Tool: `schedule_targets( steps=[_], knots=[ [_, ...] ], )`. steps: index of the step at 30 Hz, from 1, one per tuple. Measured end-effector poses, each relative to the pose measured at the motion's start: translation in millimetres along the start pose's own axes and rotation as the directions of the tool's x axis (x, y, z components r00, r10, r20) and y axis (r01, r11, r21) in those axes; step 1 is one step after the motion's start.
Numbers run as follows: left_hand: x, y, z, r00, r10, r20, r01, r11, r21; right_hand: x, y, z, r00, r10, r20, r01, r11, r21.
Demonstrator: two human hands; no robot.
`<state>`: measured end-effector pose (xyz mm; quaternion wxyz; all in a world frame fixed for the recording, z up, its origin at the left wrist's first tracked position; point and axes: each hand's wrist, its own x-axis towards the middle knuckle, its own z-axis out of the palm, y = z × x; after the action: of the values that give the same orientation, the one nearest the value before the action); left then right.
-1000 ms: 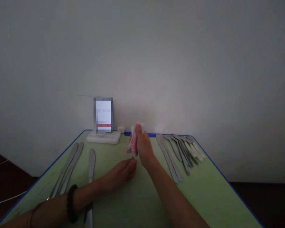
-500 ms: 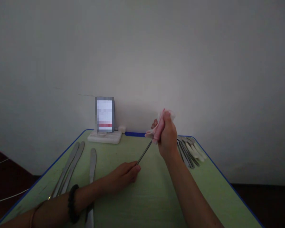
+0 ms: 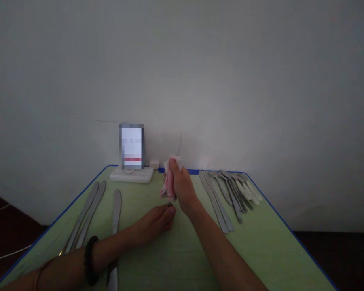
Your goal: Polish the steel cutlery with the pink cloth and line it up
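My left hand (image 3: 157,221) is closed round the lower end of a thin metal table knife (image 3: 180,144), seen nearly edge-on. A pink and white cloth (image 3: 170,184) is wrapped around the knife's middle, and my right hand (image 3: 183,188) grips it there, thumb on top. The far part of the knife sticks out above the cloth, pointing up and away. My two hands are close together over the table, and the cloth hides much of the knife between them.
On the green table (image 3: 176,258) lie several knives (image 3: 87,214) to the left, partly under my left arm. Two more knives (image 3: 216,202) and several spoons (image 3: 236,190), some white-handled, lie right. A lit phone (image 3: 131,146) stands on a white base (image 3: 132,175) by the wall.
My right hand has slid the cloth down along the knife toward my left hand, so the knife's far end now shows above it. The knife points more upright.
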<state>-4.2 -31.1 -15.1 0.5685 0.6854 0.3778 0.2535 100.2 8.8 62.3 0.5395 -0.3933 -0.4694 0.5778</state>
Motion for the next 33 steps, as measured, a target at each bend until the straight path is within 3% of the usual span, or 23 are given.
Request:
schedule_targets(
  steps=[4, 11, 19, 23, 26, 33],
  knots=[
    [0, 6, 1.9, 0.999, -0.027, -0.029, 0.027, 1.000, -0.002, 0, 2, -1, 1.000, 0.016, 0.010, -0.016, 1.000, -0.002],
    [-1, 8, 0.8, 1.000, 0.009, -0.020, -0.008, 0.999, 0.041, 7, -18, -18, 0.990, -0.011, -0.144, 0.031, 0.990, 0.138],
    [-4, 3, -4.3, 0.999, 0.027, 0.032, -0.032, 0.985, 0.167, 9, -49, -38, 0.945, -0.146, -0.292, 0.233, 0.929, 0.288],
    [-5, 0, -6.0, 0.998, 0.043, 0.045, -0.052, 0.972, 0.228, 6, -60, -43, 0.899, -0.163, -0.407, 0.302, 0.903, 0.306],
    [-5, 0, -6.0, 0.998, 0.045, 0.049, -0.055, 0.971, 0.234, 6, -60, -42, 0.879, -0.173, -0.445, 0.327, 0.897, 0.298],
    [-6, 6, -5.3, 0.998, 0.024, 0.059, -0.036, 0.977, 0.212, 7, -40, -25, 0.907, -0.141, -0.396, 0.292, 0.890, 0.351]
  ],
)
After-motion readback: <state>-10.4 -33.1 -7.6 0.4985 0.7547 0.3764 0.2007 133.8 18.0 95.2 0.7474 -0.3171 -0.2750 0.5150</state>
